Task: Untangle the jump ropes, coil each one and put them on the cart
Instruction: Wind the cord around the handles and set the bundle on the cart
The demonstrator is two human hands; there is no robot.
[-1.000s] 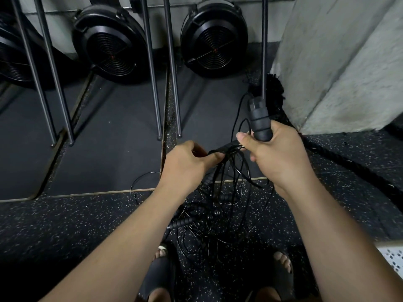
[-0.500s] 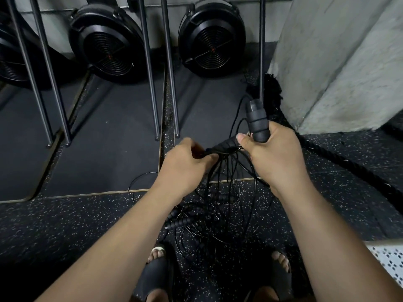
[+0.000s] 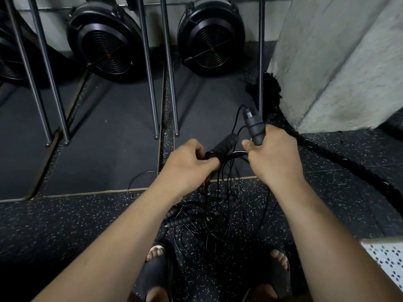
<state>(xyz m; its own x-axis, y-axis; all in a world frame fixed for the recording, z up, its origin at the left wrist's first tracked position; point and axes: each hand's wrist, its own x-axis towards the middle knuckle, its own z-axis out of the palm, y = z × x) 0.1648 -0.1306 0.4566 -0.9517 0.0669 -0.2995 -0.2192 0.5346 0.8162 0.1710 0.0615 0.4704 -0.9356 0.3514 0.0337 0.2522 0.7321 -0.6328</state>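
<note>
Over the speckled floor [image 3: 65, 225], the left hand [image 3: 192, 164] grips one rope handle [image 3: 222, 147] with gathered cords. The right hand [image 3: 274, 155] clenches a second handle [image 3: 254, 127] upright, probably held apart to expose crossings. The jump ropes [image 3: 209, 214] trail into a tangled heap near the feet.

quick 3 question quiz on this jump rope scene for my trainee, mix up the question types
1. True or false: the right hand grips the upright handle.
2. Where does the rope tangle mostly lie? A on the speckled floor; B on a table; C on a hook.
3. Fill in: the left hand holds a second ____, which slants toward the other hand.
Key: 1 true. 2 A. 3 handle, the slanted handle.
</note>
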